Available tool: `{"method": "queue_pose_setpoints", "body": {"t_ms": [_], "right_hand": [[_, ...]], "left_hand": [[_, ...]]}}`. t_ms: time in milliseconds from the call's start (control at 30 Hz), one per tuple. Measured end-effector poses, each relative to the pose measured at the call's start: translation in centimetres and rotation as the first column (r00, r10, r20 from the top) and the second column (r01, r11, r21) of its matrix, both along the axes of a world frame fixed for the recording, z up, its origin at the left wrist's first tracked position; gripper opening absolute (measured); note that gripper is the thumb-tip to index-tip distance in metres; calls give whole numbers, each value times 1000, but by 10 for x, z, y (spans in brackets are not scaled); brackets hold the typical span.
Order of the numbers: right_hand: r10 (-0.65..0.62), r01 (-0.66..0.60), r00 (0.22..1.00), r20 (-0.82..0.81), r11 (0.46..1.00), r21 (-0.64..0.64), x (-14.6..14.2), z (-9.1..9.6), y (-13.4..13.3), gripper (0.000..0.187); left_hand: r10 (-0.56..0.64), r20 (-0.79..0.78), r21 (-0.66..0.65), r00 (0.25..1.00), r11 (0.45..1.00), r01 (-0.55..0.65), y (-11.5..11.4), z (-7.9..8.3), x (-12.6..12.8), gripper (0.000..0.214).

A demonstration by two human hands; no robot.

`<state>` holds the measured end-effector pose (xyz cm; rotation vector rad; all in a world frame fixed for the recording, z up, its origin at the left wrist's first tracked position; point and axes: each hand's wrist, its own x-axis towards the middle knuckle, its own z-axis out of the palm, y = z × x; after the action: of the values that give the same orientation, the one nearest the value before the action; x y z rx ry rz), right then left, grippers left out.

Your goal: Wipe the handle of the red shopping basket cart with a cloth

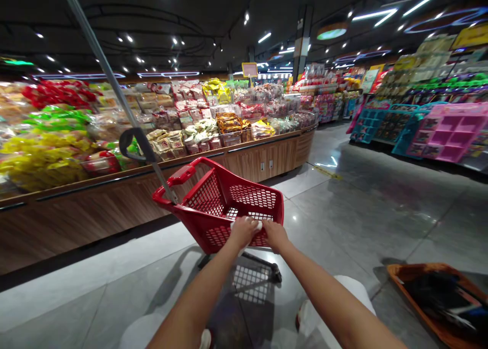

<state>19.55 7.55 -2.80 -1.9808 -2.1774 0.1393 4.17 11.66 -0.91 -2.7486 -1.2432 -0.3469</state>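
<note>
From the head view, a red shopping cart (190, 227) is shown on a grey tiled floor (354, 217), in front of a wood-fronted display counter (251, 161). Both bare forearms are extended from the bottom edge, where they are cut off, to the cart's near rim. A white cloth (260, 226) is held under the left hand (244, 231), pressed against the rim; only its edges can be seen on either side of the fingers. The right hand (275, 235) is laid over the same rim, just beside the left; its fingertips are hidden, so whether the rim is gripped or only touched cannot be told.

The cart's basket is pierced with square holes, and part of its floor is blocked from sight by the hands. One black caster (275, 274) is seen below; the rest of the undercarriage is mostly covered. A metal pole (102, 64) with a dark grey loop (131, 145) is joined near the handle and cut off at the top edge.

The counter is heaped with packaged snacks (206, 130), their labels too small to be read. At lower right, an orange-brown basket (396, 283) is cut off, its dark contents hard to make out.
</note>
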Motion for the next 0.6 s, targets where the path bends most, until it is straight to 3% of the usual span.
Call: {"method": "queue_pose_setpoints", "body": {"t_ms": [67,167,267,333,500,600], "right_hand": [[21,-21,1000,-2,1000,-18,2,0,2,50],[42,-42,999,4,999,-2,0,-1,3,53],[45,-46,999,5,999,11,-10,-2,3,58],[37,-37,999,1,999,19,-18,-2,3,62],[28,-28,1000,-2,999,22,-28,-2,4,64],[12,-12,1000,-4,1000,9,-26,0,5,62]], "left_hand": [[-8,-63,14,998,1000,9,14,14,-41,21],[75,-112,94,991,993,-65,27,33,-105,21],[174,-94,143,980,977,-160,24,37,-127,21],[190,-69,128,979,975,-180,15,30,-110,21],[197,-19,42,980,980,-196,-12,-2,-21,23],[186,-23,32,982,982,-185,-16,-8,-1,24]]}}
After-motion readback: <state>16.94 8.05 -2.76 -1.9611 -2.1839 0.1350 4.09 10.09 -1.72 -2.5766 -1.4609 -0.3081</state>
